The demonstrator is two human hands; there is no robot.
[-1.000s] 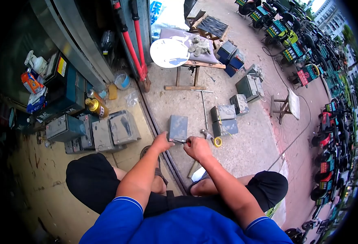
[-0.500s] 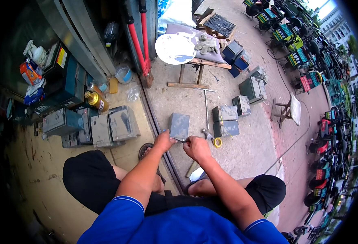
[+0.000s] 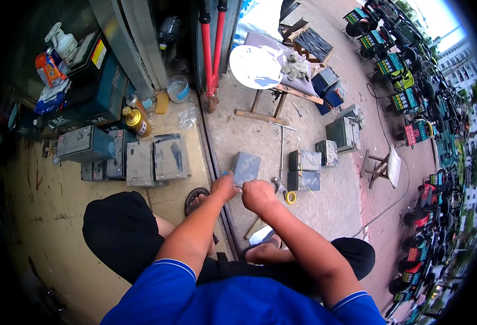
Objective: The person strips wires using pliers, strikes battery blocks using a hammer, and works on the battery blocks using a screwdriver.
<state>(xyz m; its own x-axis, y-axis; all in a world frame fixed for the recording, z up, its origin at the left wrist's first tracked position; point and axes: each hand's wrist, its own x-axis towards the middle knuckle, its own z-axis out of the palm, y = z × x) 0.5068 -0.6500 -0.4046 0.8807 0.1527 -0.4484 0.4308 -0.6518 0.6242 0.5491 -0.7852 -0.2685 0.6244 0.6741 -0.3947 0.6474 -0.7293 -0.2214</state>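
A dusty grey box-shaped battery (image 3: 246, 167) stands on the concrete directly beyond my hands. My left hand (image 3: 225, 188) is closed at its near left corner, fingers pinched around something too small to make out. Close beside it, my right hand (image 3: 258, 196) forms a fist near the battery's front edge. A thin dark piece shows between the two hands, but its kind is hidden. Right of my right hand lie a hammer (image 3: 276, 182), its handle partly covered, and a roll of yellow tape (image 3: 290, 197).
Two strapped batteries (image 3: 304, 169) stand to the right, with more behind. Dusty batteries (image 3: 171, 157) line the left, near a gold bottle (image 3: 136, 122). A metal door track (image 3: 212, 154) crosses the floor. A low wooden stool (image 3: 382, 168) and parked scooters stand further right.
The view has shifted, so surroundings sit lower and slightly to the right. My right hand has turned and drawn nearer my left; both stay closed at the battery's near edge.
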